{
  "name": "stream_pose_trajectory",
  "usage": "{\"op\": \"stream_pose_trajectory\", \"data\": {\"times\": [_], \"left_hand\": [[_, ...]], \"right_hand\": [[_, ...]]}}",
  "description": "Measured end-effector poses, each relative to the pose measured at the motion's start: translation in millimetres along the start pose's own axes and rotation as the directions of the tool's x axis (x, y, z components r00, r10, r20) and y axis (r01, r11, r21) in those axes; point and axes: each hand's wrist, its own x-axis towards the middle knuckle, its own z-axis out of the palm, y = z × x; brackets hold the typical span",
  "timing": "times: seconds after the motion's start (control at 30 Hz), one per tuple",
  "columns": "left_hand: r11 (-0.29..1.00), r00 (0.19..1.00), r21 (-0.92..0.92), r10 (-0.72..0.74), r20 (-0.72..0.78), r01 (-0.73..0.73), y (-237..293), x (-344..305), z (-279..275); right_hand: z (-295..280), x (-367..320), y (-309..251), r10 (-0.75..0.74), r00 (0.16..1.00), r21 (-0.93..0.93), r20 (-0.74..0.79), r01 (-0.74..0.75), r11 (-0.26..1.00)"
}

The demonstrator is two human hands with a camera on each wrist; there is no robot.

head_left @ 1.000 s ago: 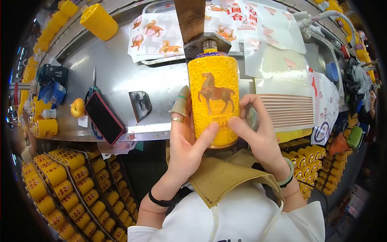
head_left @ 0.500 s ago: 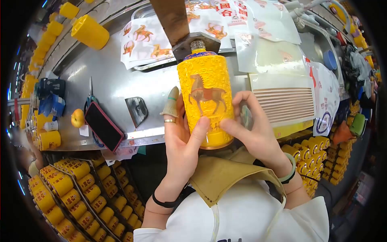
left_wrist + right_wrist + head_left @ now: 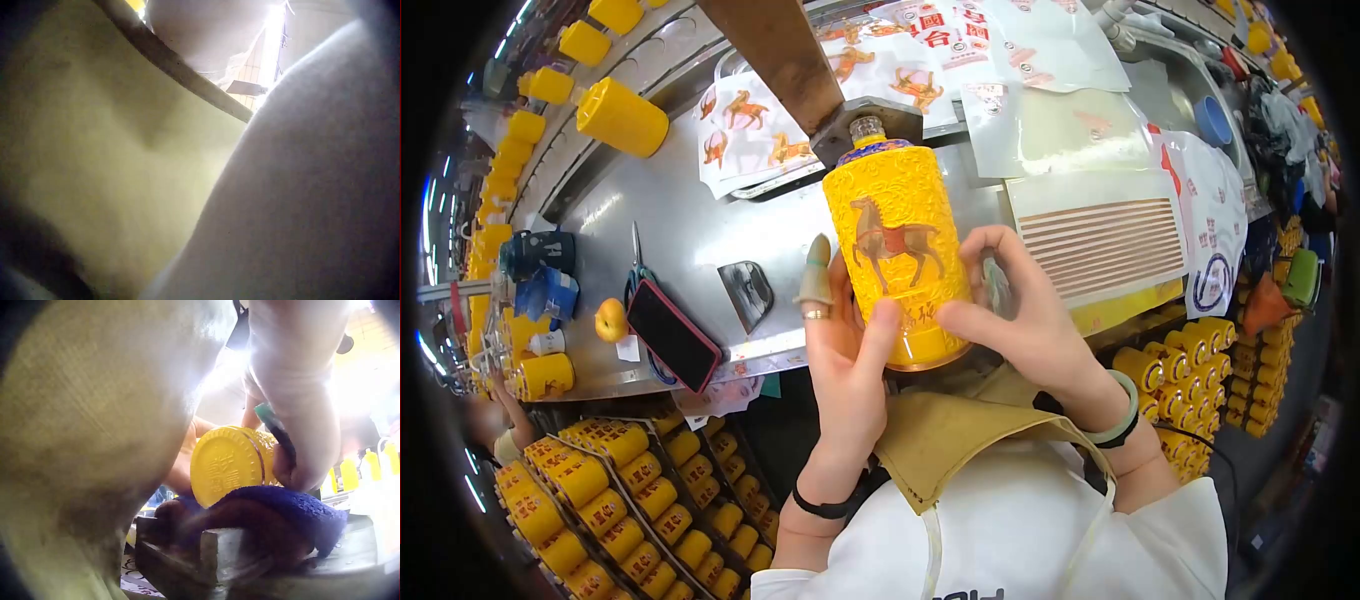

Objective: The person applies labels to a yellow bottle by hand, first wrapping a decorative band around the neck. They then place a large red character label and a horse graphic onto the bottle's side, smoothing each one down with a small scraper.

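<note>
A yellow embossed bottle [image 3: 900, 220] with a brown horse decal [image 3: 892, 243] lies on its side, its clear glass neck [image 3: 866, 128] at a dark metal stop. My left hand [image 3: 845, 370] holds its left side, thumb on the front near the base and fingers behind it; a pale finger cot [image 3: 815, 272] covers one fingertip. My right hand [image 3: 1025, 320] grips the lower right side, thumb on the front, fingers curled. A translucent greenish piece [image 3: 997, 288] shows inside that curl. Blue cloth [image 3: 287, 509] lies under the bottle's base in the right wrist view. Apron and sleeve fill the left wrist view.
Decal sheets [image 3: 750, 125] lie behind the bottle, a striped sheet [image 3: 1100, 245] to the right. Phone [image 3: 675, 335], scissors [image 3: 637, 262], apple [image 3: 611, 320] and a dark shiny piece [image 3: 747, 295] are on the left. Racks of yellow bottles [image 3: 610, 510] stand below the bench.
The head view has shifted and turned, so the bottle appears farther left and more slanted. Both hands stay on the bottle, thumbs close to the gold characters below the horse.
</note>
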Motion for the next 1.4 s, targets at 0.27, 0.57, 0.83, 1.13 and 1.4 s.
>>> {"op": "stream_pose_trajectory", "data": {"times": [0.27, 0.57, 0.83, 1.13, 1.4], "left_hand": [[0.290, 0.768, 0.737, 0.443, 0.462, -0.611, -17.3, -17.9, -30.5], [0.619, 0.846, 0.593, 0.477, 0.238, -0.515, -33.4, -7.4, -40.0], [0.509, 0.816, 0.669, 0.508, 0.275, -0.542, -23.0, -9.9, -30.1], [0.515, 0.826, 0.684, 0.511, 0.239, -0.517, -26.5, -12.0, -29.6], [0.562, 0.843, 0.652, 0.478, 0.246, -0.509, -33.1, -8.9, -38.8]], "right_hand": [[-13.8, -8.7, 2.9, 0.050, 0.991, 0.223, -0.123, -0.021, 0.975], [6.0, -23.2, -14.7, -0.339, 0.920, -0.385, -0.195, 0.246, 0.890], [5.2, -27.1, -25.7, -0.285, 0.929, -0.401, -0.235, 0.175, 0.899], [16.2, -24.7, -24.2, -0.261, 0.943, -0.371, -0.206, 0.172, 0.913], [-10.8, -32.7, -5.8, -0.190, 0.928, -0.373, -0.321, 0.060, 0.926]]}}
